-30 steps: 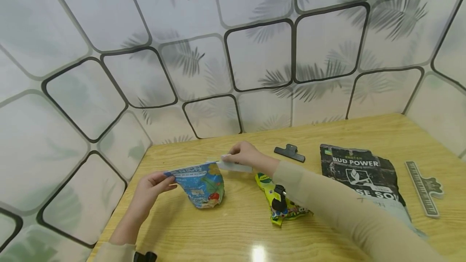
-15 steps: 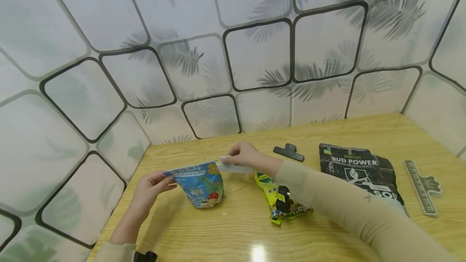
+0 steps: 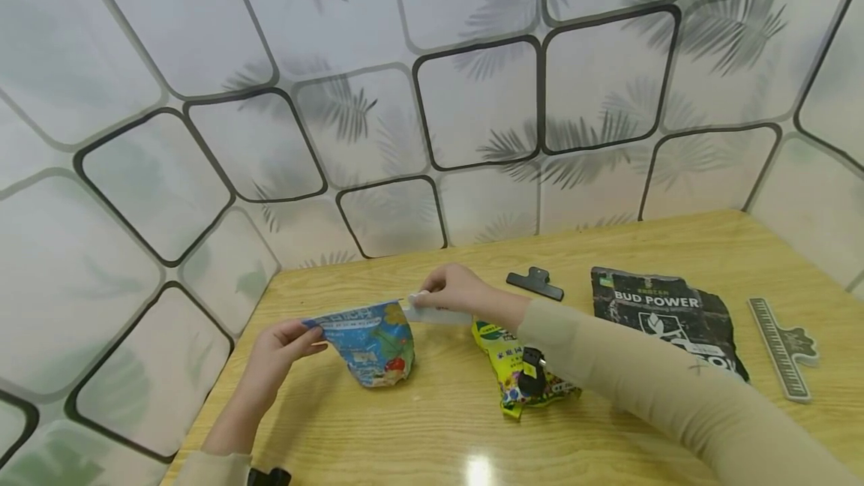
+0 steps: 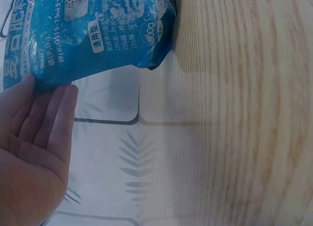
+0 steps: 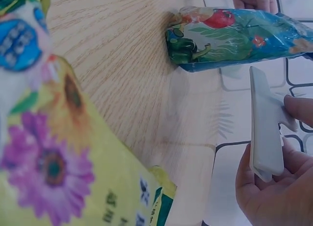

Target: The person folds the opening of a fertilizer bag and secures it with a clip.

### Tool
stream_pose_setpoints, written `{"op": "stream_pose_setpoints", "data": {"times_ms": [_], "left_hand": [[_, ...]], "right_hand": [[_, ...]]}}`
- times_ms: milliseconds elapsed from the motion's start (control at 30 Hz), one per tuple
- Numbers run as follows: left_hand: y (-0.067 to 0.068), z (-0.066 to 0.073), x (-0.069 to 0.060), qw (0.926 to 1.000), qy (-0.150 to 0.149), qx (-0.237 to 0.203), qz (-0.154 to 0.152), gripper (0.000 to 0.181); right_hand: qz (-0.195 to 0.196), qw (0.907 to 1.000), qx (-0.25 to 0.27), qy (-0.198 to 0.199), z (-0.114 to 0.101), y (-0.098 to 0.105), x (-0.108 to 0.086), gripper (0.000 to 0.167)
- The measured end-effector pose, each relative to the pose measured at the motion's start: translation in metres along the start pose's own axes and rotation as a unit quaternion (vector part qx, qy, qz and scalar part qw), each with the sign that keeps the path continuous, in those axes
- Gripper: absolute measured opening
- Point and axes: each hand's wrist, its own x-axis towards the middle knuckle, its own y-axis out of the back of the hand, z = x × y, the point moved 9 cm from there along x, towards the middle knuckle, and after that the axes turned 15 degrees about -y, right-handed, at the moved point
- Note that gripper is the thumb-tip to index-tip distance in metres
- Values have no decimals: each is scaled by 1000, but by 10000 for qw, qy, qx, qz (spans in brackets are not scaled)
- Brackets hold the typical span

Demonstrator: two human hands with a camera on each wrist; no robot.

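A blue plastic bag (image 3: 374, 343) with printed vegetables stands tilted on the table, its top edge drawn out to the left. My left hand (image 3: 273, 355) pinches that bag's upper left corner between thumb and fingers; in the left wrist view its "500g" mark shows. Just right of the bag's top, my right hand (image 3: 452, 287) holds a white bag clip (image 5: 264, 130) by its handles, thumb on one side and fingers on the other. In the right wrist view a gap shows between clip and bag. Whether the clip's jaws are parted is hard to tell.
A yellow flower-printed bag (image 3: 506, 366) lies beneath my right forearm. Behind it sits a black clip (image 3: 535, 283). A black "BUD POWER" bag (image 3: 668, 313), partly hidden by the sleeve, and a grey ruler-marked clip (image 3: 783, 347) lie on the right. A patterned wall backs the table (image 3: 378, 441).
My right hand and the white clip have shifted slightly to the right, and the sleeve covers more of the black bag. The left hand and blue bag have hardly moved.
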Motion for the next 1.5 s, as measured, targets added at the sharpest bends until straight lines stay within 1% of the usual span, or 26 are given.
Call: {"op": "stream_pose_setpoints", "data": {"times_ms": [267, 433, 600, 867, 1033, 1367, 1500], "left_hand": [[0, -1, -1, 10000, -29, -30, 13, 26], [-1, -1, -1, 10000, 10, -44, 16, 26], [0, 0, -1, 10000, 39, -28, 20, 26], [0, 1, 0, 10000, 35, 62, 5, 27], [1, -1, 1, 9998, 110, 143, -13, 28], [1, -3, 0, 9996, 208, 143, -85, 29], [1, -2, 0, 9998, 146, 109, -28, 29]], "right_hand": [[-10, 9996, -166, 234, -4, 1, -5, 20], [-31, 9992, -224, 328, -5, 0, -5, 19], [-99, 9992, -213, 335, -7, 0, -8, 19], [-39, 9991, -327, 263, -13, 5, -11, 20], [34, 9988, -416, 253, -17, 10, -10, 20], [138, 9971, -583, 474, -31, 19, -11, 22], [147, 9972, -565, 464, -34, 21, -10, 23]]}}
